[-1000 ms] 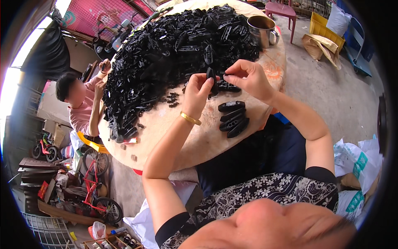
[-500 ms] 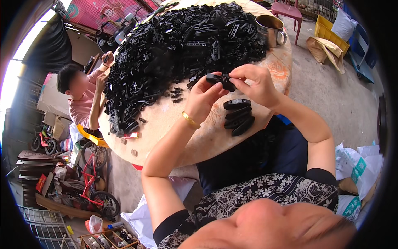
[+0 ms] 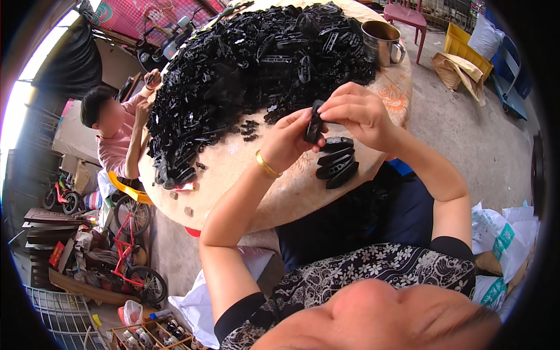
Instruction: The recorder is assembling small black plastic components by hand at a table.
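A small black plastic part (image 3: pixel 314 125), roughly oblong, is held upright between my two hands above the table. My left hand (image 3: pixel 287 142) grips its lower end between thumb and fingers. The thumb and fingertips of my right hand (image 3: pixel 357 114) pinch its upper end; whether they hold a separate little piece is hidden. Just below my hands, several finished-looking black oblong parts (image 3: pixel 337 164) lie side by side in a short row. Beyond them spreads a big heap of loose black plastic pieces (image 3: pixel 233 76), with a few small black clips (image 3: pixel 249 129) apart from it.
The round table (image 3: pixel 233 192) has a pale patterned cloth. A metal mug (image 3: pixel 380 42) stands at its far right edge. Across at the left, another person (image 3: pixel 119 131) handles a black piece. A red chair (image 3: pixel 406 20) and a red bicycle (image 3: pixel 123 256) stand on the floor.
The black part in my hands has turned from lying level to upright. My left hand has shifted slightly, and my right fingers have moved onto the part's upper end.
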A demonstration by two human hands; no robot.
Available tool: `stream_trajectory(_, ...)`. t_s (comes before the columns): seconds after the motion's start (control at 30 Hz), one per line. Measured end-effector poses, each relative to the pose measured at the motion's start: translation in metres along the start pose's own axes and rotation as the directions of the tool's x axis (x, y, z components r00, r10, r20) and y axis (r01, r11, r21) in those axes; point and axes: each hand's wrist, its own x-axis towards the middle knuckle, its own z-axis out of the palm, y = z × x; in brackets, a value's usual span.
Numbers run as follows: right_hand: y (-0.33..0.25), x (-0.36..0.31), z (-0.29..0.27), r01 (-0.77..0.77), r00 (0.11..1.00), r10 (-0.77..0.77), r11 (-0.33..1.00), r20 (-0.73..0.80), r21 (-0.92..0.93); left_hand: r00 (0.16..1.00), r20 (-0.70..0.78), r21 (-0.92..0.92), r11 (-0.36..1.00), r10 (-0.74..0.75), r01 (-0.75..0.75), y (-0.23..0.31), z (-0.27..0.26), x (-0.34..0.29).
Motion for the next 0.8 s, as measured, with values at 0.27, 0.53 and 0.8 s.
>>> stream_trajectory(0.27, 0.000, -0.006, 0.003, 0.115, 0.988, -0.106, 0.990, 0.114, -0.076, 0.991, -0.017, 0.153, 0.980, -0.129, 0.130, 0.001, -0.012, 0.000)
stream_trajectory(0.53, 0.004, -0.010, 0.003, 0.202, 0.967, -0.173, 0.967, 0.185, -0.152, 0.997, -0.041, 0.610, 0.789, -0.059, 0.072, 0.017, 0.007, -0.011)
stream_trajectory(0.8, -0.001, -0.010, 0.010, -0.244, 0.965, 0.240, 0.969, 0.108, 0.029, 0.967, -0.074, 0.831, 0.551, 0.242, -0.074, 0.007, 0.003, -0.011)
